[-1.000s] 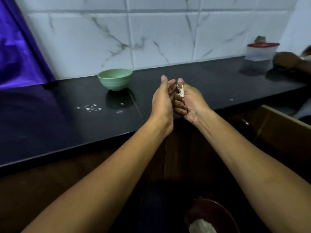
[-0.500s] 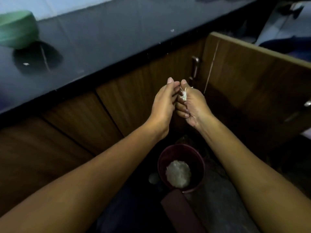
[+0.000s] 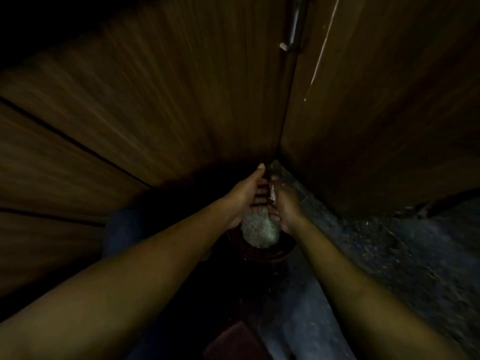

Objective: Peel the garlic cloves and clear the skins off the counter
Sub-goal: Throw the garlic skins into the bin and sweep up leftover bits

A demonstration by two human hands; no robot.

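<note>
Both my hands hang low over a dark red bin (image 3: 262,254) on the floor, which holds a pale crumpled wad (image 3: 259,231). My right hand (image 3: 285,206) curls round a small cluster of whitish garlic skins (image 3: 272,194) that stick out between its fingers. My left hand (image 3: 246,194) is cupped beside it, palm turned toward the right hand, fingers straight and touching it. The counter and the bowl are out of view.
Brown wooden cabinet doors (image 3: 155,113) fill the upper view, one with a metal handle (image 3: 292,29). A second door (image 3: 389,113) stands at an angle on the right. Grey speckled floor (image 3: 389,255) lies to the right of the bin.
The view has dropped from the counter to the floor. Both hands, still together with the skins, have moved down from counter height to just above the bin.
</note>
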